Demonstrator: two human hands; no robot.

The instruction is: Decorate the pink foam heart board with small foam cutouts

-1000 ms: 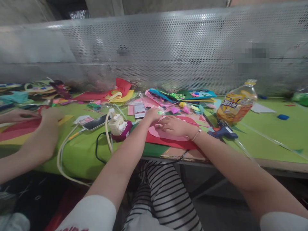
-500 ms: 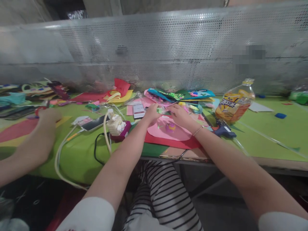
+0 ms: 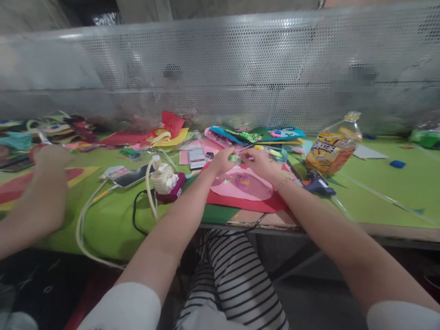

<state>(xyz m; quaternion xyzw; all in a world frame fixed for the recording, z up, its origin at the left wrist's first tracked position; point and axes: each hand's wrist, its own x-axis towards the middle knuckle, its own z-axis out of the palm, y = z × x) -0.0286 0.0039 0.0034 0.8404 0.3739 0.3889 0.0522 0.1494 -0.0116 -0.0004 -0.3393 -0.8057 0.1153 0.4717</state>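
At the frame's centre, the person's left hand (image 3: 222, 162) is pinching one small green piece (image 3: 233, 158) while the right hand (image 3: 258, 162) is hovering curled just beside it, its grip impossible to tell from here. Lower down, one purple-and-yellow piece (image 3: 243, 182) is lying on one pink sheet (image 3: 226, 189); one bottle (image 3: 332, 150) and one glue gun (image 3: 318, 184) are sitting at right.

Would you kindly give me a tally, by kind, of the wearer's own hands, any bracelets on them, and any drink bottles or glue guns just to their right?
Hands: 2, left hand and right hand
Bracelets: 1, thin bracelet
Drink bottles: 1, clear bottle
Glue guns: 1, dark blue glue gun
Total: 5
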